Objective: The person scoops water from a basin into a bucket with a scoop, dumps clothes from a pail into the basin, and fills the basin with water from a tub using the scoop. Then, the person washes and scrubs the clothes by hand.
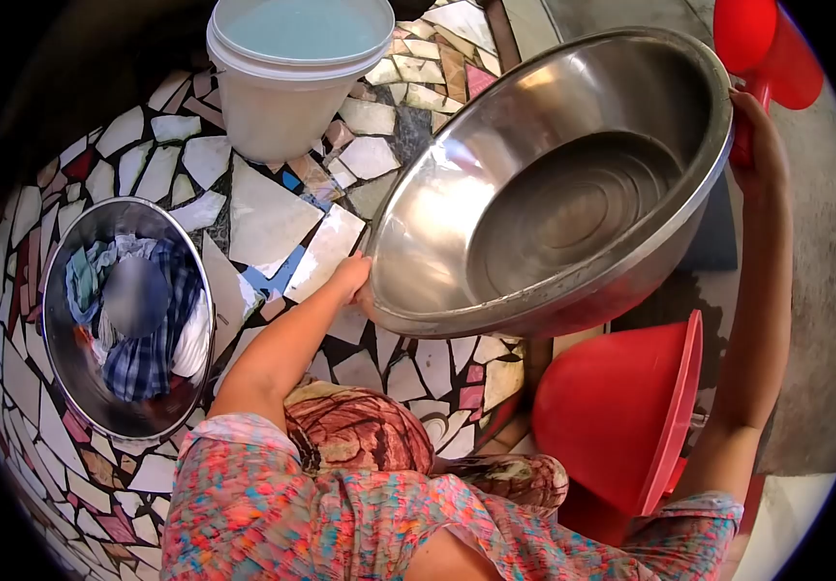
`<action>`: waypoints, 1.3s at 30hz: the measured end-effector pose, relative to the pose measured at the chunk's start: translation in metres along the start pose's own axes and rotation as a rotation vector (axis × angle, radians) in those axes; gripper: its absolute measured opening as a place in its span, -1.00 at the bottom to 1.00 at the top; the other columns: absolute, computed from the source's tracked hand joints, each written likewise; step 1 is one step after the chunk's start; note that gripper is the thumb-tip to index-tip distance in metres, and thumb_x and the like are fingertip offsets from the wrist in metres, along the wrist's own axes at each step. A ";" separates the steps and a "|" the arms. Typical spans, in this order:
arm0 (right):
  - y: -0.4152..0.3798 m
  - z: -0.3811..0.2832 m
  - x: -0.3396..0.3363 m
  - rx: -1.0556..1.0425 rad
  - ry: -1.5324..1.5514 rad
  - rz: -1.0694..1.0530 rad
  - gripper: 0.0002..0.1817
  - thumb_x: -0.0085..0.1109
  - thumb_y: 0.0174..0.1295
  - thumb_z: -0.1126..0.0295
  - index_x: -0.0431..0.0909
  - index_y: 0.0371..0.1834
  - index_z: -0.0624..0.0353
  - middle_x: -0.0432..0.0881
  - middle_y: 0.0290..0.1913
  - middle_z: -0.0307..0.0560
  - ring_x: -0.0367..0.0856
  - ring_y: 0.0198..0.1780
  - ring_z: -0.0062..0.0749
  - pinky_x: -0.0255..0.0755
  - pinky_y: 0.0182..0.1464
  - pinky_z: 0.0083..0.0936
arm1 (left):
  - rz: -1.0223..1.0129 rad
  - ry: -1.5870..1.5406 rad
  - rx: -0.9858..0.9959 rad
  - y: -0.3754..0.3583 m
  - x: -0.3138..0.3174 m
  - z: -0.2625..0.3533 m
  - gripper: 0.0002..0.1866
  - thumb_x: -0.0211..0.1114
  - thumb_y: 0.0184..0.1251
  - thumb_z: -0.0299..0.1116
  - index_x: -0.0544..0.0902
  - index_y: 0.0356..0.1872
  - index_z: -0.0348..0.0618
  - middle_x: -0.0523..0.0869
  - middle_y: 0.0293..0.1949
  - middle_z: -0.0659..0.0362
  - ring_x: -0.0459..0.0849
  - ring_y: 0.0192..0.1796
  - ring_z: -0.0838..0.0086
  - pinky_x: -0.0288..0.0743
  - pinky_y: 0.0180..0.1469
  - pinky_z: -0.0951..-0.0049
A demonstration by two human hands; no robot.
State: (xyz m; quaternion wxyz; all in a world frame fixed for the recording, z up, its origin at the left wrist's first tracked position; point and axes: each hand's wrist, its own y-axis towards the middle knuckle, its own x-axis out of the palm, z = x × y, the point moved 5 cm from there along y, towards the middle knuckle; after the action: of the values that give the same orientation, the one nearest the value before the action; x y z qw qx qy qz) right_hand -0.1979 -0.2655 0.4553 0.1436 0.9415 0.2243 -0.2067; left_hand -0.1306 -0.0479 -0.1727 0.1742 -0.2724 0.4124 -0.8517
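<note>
A large steel basin (573,213) is tilted in front of me, its inside facing up and toward me, with a wet-looking round bottom. My left hand (352,277) is closed on its rim at the lower left. At the upper right of the rim, my right hand (759,145) is closed on the basin's edge, its fingers partly hidden. A red plastic mug (794,63) is right beside those fingers, and a red part runs down against the palm; I cannot tell whether that hand grips it too.
A white bucket (278,111) full of bluish water stands at the back. Left on the mosaic floor (273,218) is a steel tub (127,431) with clothes (142,363). Close to my right knee, a red plastic tub (612,407) rests on its side. Grey concrete (820,320) lies farther right.
</note>
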 end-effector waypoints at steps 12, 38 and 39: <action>-0.093 0.088 -0.110 0.156 -0.503 0.300 -0.68 0.14 0.01 0.41 0.42 -0.14 0.27 0.50 -0.40 -0.24 0.45 -0.40 -0.58 0.35 -0.33 -0.61 | -0.002 -0.501 0.234 -0.027 -0.036 0.034 -0.72 0.20 0.18 -0.44 0.53 -0.21 -0.54 0.66 -0.28 -0.10 0.68 -0.31 0.23 0.57 -0.25 0.30; -0.451 0.443 -0.089 0.362 -0.347 0.465 -0.54 0.26 -0.27 0.36 0.54 -0.15 0.10 0.48 -0.13 0.10 0.47 -0.07 -0.07 0.39 -0.01 -0.32 | 0.529 0.632 0.699 -0.092 -0.103 0.122 -0.47 0.22 0.20 -0.24 0.33 0.09 -0.40 0.54 -0.04 -0.10 0.56 -0.09 0.22 0.44 -0.08 0.32; -0.463 0.432 -0.097 0.403 -0.298 0.453 -0.53 0.25 -0.25 0.33 0.53 -0.13 0.06 0.46 -0.10 0.08 0.45 -0.02 -0.07 0.38 0.01 -0.30 | 0.518 0.620 0.623 -0.091 -0.109 0.127 -0.40 0.21 0.20 -0.19 0.27 0.16 -0.33 0.53 -0.02 -0.09 0.55 -0.09 0.22 0.45 -0.13 0.31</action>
State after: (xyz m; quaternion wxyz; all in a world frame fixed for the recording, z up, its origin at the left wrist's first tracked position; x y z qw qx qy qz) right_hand -0.6400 -0.0597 0.0397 0.0279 0.9363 -0.0594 -0.3451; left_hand 0.0261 -0.0137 -0.0706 0.3219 0.1691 0.2252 -0.9039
